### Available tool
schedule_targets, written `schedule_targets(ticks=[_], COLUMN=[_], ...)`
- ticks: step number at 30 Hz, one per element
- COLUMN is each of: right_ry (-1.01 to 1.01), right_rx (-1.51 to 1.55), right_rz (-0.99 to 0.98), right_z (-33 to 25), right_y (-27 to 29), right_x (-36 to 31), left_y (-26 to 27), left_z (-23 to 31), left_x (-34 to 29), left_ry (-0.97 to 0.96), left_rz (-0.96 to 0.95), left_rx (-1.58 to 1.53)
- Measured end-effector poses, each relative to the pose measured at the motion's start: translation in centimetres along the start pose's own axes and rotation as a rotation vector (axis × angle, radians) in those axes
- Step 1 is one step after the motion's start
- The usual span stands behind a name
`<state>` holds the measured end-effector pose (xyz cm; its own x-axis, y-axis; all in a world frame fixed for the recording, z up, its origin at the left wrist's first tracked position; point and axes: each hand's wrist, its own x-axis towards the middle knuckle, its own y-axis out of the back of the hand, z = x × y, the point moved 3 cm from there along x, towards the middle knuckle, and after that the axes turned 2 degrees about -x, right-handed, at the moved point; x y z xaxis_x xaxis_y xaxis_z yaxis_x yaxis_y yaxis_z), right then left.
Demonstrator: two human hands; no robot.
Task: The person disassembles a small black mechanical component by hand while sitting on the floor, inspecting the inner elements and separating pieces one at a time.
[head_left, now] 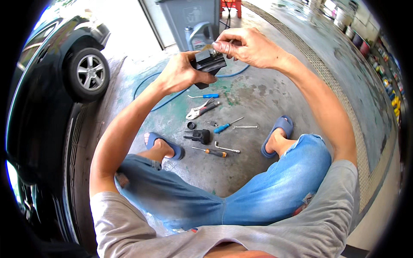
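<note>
My left hand point(180, 73) is wrapped round a boxy black plastic part point(210, 65), holding it up in front of me. Thumb and fingers of my right hand point(254, 49) are pinched together at the part's top right corner; what they grip is too small to make out. On the floor below lie a blue-handled hook tool point(210, 96), locking pliers point(202, 110), a black round cap point(191, 125), a small metal piece point(211, 123), a blue screwdriver point(222, 128), a wrench point(246, 127), a black plastic housing point(199, 136), an angled socket wrench point(227, 148) and an orange-and-black screwdriver point(216, 152).
A dark car point(43, 99) stands at the left. Behind my hands are a grey bin point(177, 26) and a grey jug point(200, 36). A blue hose point(137, 90) loops across the concrete. A drain grate point(327, 77) runs along the right; bottles point(389, 88) line the far right.
</note>
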<state>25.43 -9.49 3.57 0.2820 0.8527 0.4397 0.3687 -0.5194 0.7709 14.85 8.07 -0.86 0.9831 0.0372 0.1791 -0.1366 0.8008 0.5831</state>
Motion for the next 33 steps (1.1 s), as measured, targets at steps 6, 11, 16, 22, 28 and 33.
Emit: schedule_targets(ticks=[6,11,16,22,28,33], right_ry=[0.061,-0.303,-0.399,-0.409,-0.291,-0.353], right_rx=[-0.011,0.478,0.614,0.624,0.619,0.687], right_rz=[0.026,-0.03,0.022,0.023,0.116,0.234], right_z=[4.0,6.7,7.7,6.6,5.2,4.1], right_y=[-2.3,-5.5,-6.4,-6.9,-4.9,-2.4], right_x=[-2.6,-5.1,-5.8,-6.8,-6.0,-6.8], left_y=[-4.1,-6.8,-6.7,-5.8,-3.8,-3.0], left_z=[-3.8,-5.8,-6.6,-6.5,-3.9,-0.8], left_x=[1.8,1.7,1.6,0.4,-0.4,-1.1], left_ry=[0.114,0.227,0.245,0.176,0.103,-0.159], left_rz=[-0.204,-0.331,-0.274,-0.211,-0.103,0.002], left_rx=[-0.209,-0.311,-0.318,-0.237,-0.328,-0.361])
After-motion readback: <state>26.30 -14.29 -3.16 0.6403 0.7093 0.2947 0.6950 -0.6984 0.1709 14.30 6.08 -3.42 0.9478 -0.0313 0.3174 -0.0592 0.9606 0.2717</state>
